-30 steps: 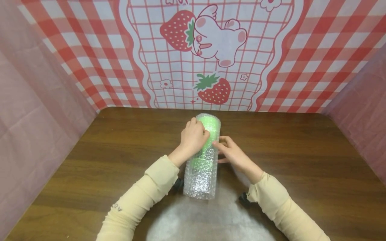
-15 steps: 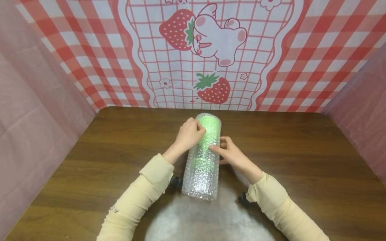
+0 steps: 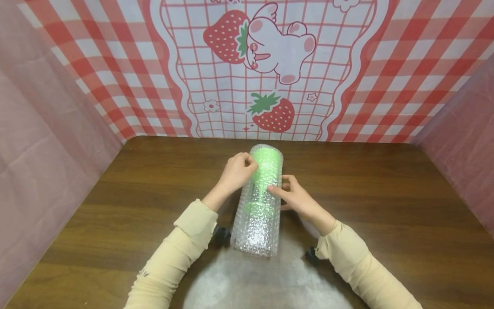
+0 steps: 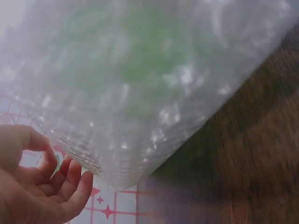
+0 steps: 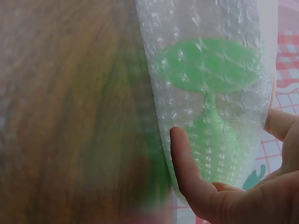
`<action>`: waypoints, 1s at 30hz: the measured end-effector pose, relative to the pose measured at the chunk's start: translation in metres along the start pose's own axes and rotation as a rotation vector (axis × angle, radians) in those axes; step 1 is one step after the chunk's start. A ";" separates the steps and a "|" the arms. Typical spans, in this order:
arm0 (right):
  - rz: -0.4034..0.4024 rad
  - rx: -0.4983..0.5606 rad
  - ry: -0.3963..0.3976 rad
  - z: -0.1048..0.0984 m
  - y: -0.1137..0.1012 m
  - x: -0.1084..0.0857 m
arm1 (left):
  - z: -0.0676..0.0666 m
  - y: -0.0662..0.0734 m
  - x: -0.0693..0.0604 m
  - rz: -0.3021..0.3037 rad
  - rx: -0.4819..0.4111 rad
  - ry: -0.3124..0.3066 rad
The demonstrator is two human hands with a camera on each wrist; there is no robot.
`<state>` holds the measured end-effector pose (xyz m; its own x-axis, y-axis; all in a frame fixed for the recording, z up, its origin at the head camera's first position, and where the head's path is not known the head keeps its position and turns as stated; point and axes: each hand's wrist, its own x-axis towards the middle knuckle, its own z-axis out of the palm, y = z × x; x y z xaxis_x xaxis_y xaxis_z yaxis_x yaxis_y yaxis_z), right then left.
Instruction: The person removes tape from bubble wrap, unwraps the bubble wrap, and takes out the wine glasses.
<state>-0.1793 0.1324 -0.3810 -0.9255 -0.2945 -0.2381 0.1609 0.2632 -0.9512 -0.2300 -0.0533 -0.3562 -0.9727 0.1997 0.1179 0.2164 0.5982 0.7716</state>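
A light green goblet [image 5: 210,70], with a round foot and thin stem, shows through a long roll of bubble wrap [image 3: 256,236] in the middle of the table. My left hand [image 3: 237,171] is at the roll's upper left side, thumb and forefinger pinching the edge of the wrap. In the left wrist view, the curled fingers [image 4: 70,182] meet that edge. From the right, my right hand [image 3: 299,199] grips the roll. Its thumb [image 5: 184,158] lies on the wrap, while the other fingers reach round the far side and are partly hidden.
The brown wooden table [image 3: 386,206] extends to both sides of the roll. A red-and-white strawberry cloth [image 3: 270,56] hangs behind its back edge. Pink curtains [image 3: 46,128] close off the sides. A pale glossy patch [image 3: 266,287] lies on the tabletop in front.
My left hand has moved left from over the goblet to the roll's left side, drawing the wrap's edge with it. The lower end of the roll looks wider; the right thumb has shifted slightly left.
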 end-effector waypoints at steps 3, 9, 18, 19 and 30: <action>-0.002 0.011 0.000 0.001 0.000 0.000 | -0.001 -0.002 0.000 -0.006 -0.012 -0.006; -0.006 0.003 0.019 0.001 0.000 0.001 | -0.004 -0.005 0.001 0.006 -0.048 -0.003; 0.004 0.014 -0.002 0.000 0.003 -0.003 | -0.006 -0.010 -0.003 -0.030 -0.155 -0.024; 0.003 0.012 -0.004 -0.001 0.003 -0.003 | -0.007 -0.010 -0.003 -0.037 -0.174 -0.030; 0.018 -0.022 -0.025 -0.006 0.007 -0.006 | -0.014 -0.020 -0.007 -0.063 -0.352 -0.077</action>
<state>-0.1747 0.1417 -0.3850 -0.9137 -0.3122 -0.2600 0.1697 0.2883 -0.9424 -0.2291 -0.0772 -0.3637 -0.9712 0.2368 0.0268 0.1017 0.3101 0.9453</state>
